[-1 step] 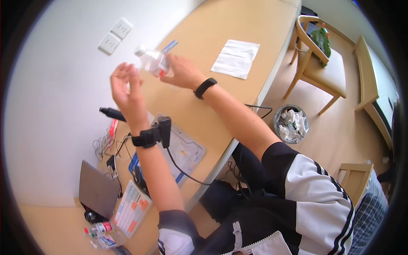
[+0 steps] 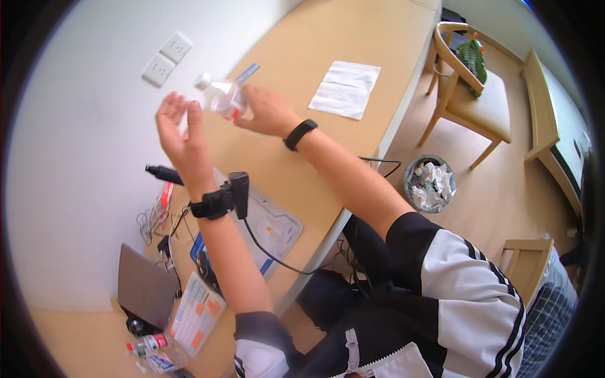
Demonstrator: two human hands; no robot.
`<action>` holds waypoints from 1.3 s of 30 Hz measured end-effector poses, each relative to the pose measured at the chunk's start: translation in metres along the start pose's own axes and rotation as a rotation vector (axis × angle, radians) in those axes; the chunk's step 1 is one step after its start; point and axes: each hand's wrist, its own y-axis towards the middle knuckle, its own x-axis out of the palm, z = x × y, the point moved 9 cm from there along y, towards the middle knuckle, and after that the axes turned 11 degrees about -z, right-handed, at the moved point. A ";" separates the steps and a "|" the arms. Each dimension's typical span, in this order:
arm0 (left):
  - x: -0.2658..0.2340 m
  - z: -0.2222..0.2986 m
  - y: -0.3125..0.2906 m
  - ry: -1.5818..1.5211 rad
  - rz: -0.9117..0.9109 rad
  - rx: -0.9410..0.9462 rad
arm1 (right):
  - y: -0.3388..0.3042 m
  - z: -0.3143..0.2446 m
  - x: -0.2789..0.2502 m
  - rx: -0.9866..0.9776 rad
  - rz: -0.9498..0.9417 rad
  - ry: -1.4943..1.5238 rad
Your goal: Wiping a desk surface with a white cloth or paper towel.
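My right hand [image 2: 270, 111] grips the lower end of a small clear plastic bottle [image 2: 222, 98] with a white cap. The bottle is tilted, its cap pointing up and left toward the wall. A bit of red shows near its base, beside my fingers. My left hand [image 2: 183, 140] is just left of the bottle, raised, fingers stretched and thumb apart, with nothing visible in it. Beyond the bottle, a slim blue-and-white item [image 2: 248, 73] lies on the desk. To the right lies a creased white paper sheet [image 2: 345, 89].
The desk [image 2: 296, 151] runs along a wall with sockets [image 2: 167, 58]. Near left are a laptop [image 2: 146, 283], a keyboard [image 2: 196, 315], a mat [image 2: 271, 223], cables and bottles [image 2: 161, 356]. On the floor stand a chair [image 2: 479, 116] and a full waste bin [image 2: 430, 184].
My left hand has shifted slightly left, away from the bottle, and its thumb now stands more clearly apart. The right hand keeps hold of the bottle. The whole view has shifted a little.
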 end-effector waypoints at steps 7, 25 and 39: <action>0.028 -0.022 0.024 0.501 -0.080 0.102 | -0.002 -0.009 -0.005 -0.104 -0.084 -0.010; -0.019 -0.159 -0.003 0.110 -0.592 -0.400 | -0.001 0.066 -0.063 0.253 0.247 0.030; 0.026 -0.159 0.000 -0.225 -0.505 -0.086 | 0.004 -0.008 0.007 -0.040 -0.373 0.301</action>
